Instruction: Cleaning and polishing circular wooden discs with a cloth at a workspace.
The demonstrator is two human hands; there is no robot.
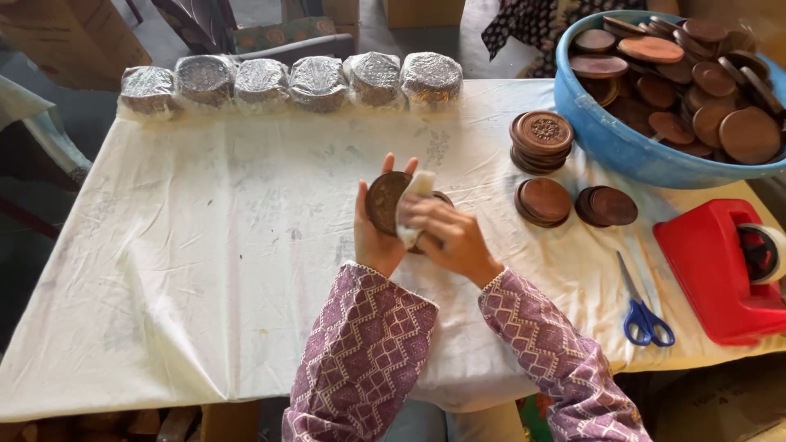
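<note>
Over the middle of the white cloth [205,270] that covers the table, the left hand [375,237] holds a round brown wooden disc [383,199] up on edge, and the right hand [446,237] presses a small pale rag [412,205] against its face. The risk I see is the disc slipping: it is pinched only at its rim, and a hard rub from the rag could twist it out and drop it onto the cloth, or knock it toward the short stacks of discs [542,141] standing to the right of the hands. The left fingers [390,166] are curled partly round the disc's edge, thumb behind, grasping it. The right fingers are bent close over the rag, holding it to the wood. Farther right of the hands sit a blue basin [610,135] heaped with more discs, blue-handled scissors [647,315] and a red tape dispenser [712,270]. Beyond the hands, along the cloth's far edge, runs a row of plastic-wrapped bundles [291,82].
</note>
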